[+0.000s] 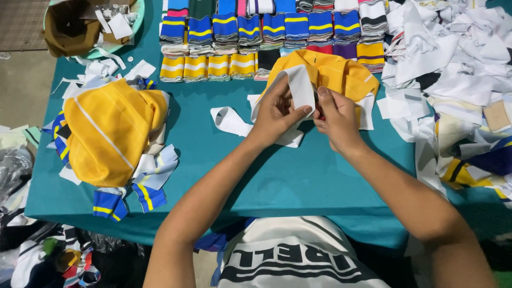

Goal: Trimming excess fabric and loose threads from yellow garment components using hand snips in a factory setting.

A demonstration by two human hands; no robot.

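My left hand [276, 112] pinches a white strip of fabric [300, 88] that stands up between both hands. My right hand [337, 118] is closed around a small dark and red tool, mostly hidden, right beside the strip. Behind the hands lies a yellow fabric piece [330, 72] with white edging. More white strips [229, 120] lie on the teal table [298, 176] just left of my left hand.
A yellow garment heap [109, 130] with blue-and-yellow ribbed pieces [109, 204] sits at the left. Rows of folded striped cuffs [261, 29] line the far edge. White scraps [453, 48] pile up at the right. A green basin [136, 21] with brown cloth stands at the far left.
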